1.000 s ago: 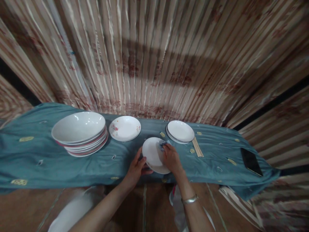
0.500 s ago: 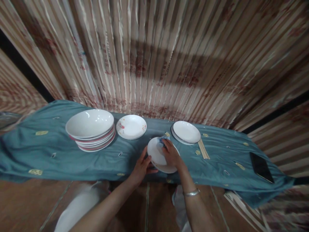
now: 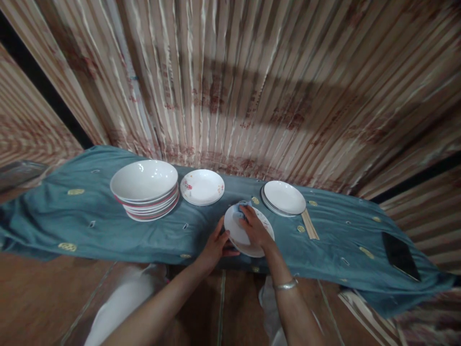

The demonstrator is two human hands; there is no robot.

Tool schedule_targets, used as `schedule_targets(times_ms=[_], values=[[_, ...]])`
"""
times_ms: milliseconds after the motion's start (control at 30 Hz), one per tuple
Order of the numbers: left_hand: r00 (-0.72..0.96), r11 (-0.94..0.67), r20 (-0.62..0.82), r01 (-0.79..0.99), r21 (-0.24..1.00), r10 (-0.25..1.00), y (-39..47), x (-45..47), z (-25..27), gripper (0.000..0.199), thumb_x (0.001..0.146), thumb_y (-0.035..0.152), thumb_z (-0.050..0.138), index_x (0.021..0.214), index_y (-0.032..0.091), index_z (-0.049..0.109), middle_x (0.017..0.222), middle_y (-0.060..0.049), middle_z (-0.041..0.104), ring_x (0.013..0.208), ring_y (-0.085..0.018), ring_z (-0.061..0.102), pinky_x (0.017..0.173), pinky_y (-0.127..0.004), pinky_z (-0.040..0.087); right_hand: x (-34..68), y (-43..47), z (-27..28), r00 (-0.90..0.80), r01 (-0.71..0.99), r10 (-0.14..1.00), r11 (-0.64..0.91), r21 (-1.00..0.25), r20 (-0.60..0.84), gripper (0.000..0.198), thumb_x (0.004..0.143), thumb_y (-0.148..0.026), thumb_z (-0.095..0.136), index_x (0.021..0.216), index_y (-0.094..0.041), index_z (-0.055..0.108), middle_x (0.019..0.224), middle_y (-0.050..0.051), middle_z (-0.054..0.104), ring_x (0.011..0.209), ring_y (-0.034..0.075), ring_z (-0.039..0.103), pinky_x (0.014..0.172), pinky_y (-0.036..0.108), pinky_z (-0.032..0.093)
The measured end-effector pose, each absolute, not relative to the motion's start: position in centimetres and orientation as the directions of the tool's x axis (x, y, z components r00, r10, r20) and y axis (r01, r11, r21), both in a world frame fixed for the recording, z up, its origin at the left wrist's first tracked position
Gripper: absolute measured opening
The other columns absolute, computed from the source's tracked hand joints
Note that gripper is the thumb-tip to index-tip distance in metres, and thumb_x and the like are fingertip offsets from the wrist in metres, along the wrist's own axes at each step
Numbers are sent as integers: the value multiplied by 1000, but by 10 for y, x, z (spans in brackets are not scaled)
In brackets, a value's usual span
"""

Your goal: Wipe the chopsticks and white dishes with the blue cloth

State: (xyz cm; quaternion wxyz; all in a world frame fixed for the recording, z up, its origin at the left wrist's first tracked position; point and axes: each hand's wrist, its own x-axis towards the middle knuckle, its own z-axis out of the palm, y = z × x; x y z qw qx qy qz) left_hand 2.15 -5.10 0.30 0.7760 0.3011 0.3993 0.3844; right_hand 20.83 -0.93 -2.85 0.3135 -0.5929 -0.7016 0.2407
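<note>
A white plate (image 3: 239, 239) with a small floral print near its rim is held over the front middle of the cloth-covered table. My left hand (image 3: 217, 244) grips its left edge, thumb on top and fingers underneath. A bluish cloth (image 3: 240, 206) lies bunched under the fingers of my right hand (image 3: 253, 224), pressed on the plate's upper face. Part of the plate is hidden by that hand. Just behind and to the left sits a floral plate (image 3: 202, 186), on top of at least one more. Behind to the right is a short stack of white plates (image 3: 284, 197).
A tall stack of white bowls or deep dishes (image 3: 147, 180) stands at the left. Wooden chopsticks (image 3: 309, 225) lie beside the right stack, and a black phone or tablet (image 3: 400, 254) near the right end. The teal tablecloth (image 3: 151, 240) has folds; a curtain (image 3: 230, 86) hangs behind.
The view has shifted slightly, so everything on the table appears a little further right. My right hand with the cloth has moved little on the plate, whose printed flowers now show at the right.
</note>
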Motion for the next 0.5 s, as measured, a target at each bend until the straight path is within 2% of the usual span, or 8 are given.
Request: schedule_targets(times_ms=[300, 500], values=[[408, 532, -376, -392, 751, 832, -52, 20, 3, 78, 84, 29, 64, 152, 27, 25, 115, -12, 68, 89, -27, 70, 68, -39, 60, 190, -16, -13, -191, 639, 972, 228, -735, 135, 47, 90, -27, 46, 137, -23, 49, 147, 9, 42, 139, 21, 35, 118, 41, 24], [405, 543, -391, -391, 743, 826, -52, 19, 0, 78, 85, 29, 63, 152, 28, 23, 116, -13, 68, 88, -26, 71, 69, -39, 60, 185, -23, -5, -254, 568, 960, 245, -786, 116, 44, 89, -23, 47, 132, -28, 55, 144, 4, 47, 136, 18, 39, 117, 38, 26]])
